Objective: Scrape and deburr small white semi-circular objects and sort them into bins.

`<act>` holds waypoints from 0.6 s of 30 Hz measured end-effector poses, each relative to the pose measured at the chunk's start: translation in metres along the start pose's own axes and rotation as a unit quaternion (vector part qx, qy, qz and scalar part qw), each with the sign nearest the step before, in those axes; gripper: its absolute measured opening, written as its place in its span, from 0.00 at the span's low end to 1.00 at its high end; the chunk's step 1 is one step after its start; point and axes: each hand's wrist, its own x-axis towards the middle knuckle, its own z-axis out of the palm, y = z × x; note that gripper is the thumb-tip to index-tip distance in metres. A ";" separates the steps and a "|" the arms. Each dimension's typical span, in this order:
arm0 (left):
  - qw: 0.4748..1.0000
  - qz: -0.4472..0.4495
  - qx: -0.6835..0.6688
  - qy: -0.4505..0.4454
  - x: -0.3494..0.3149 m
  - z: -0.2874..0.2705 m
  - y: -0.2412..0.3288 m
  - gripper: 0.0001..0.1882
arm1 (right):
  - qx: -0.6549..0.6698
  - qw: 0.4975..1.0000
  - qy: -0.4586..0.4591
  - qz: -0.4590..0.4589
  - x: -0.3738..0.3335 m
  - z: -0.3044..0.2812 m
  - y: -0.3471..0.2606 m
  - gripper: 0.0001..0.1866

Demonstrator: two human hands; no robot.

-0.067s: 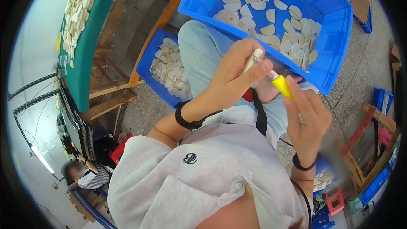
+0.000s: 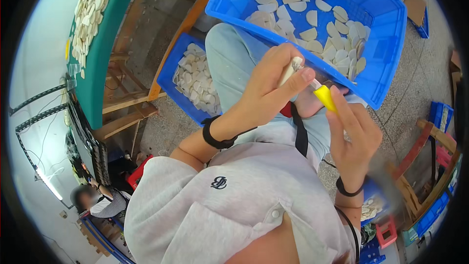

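Note:
My left hand (image 2: 271, 85) is closed around a small cream-white piece (image 2: 287, 74), its thumb laid along the near side. Most of that piece is hidden by the fingers. In my right hand (image 2: 354, 134) is a knife-like tool with a yellow handle (image 2: 324, 97), gripped between thumb and fingers. Its short pale blade (image 2: 315, 84) points toward the left thumb and the piece; whether it touches the piece I cannot tell. Both hands are above my lap, at the near edge of a large blue crate (image 2: 386, 63) holding many flat half-round cream pieces (image 2: 311, 18).
A smaller blue bin (image 2: 168, 76) of pale pieces stands left of my leg. Farther left, more pieces (image 2: 93, 17) lie heaped on a green-covered table (image 2: 105, 44) with a wooden frame. Wooden stands (image 2: 415, 186) are at the right. Another person (image 2: 105, 203) sits at lower left.
The yellow-handled tool has shifted very slightly upward in my right hand's grip. My left hand and the piece stay practically in place.

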 end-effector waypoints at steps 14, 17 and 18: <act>0.997 0.013 -0.074 -0.011 0.002 0.004 0.004 0.08 | 0.097 0.995 0.002 0.034 0.003 0.001 0.001 0.19; 0.998 0.026 -0.059 -0.015 0.001 0.004 0.002 0.08 | 0.100 0.994 -0.010 0.043 0.003 -0.002 0.001 0.19; 0.998 0.028 -0.055 -0.018 0.001 0.004 0.002 0.08 | 0.104 0.993 -0.014 0.047 0.003 -0.002 0.001 0.19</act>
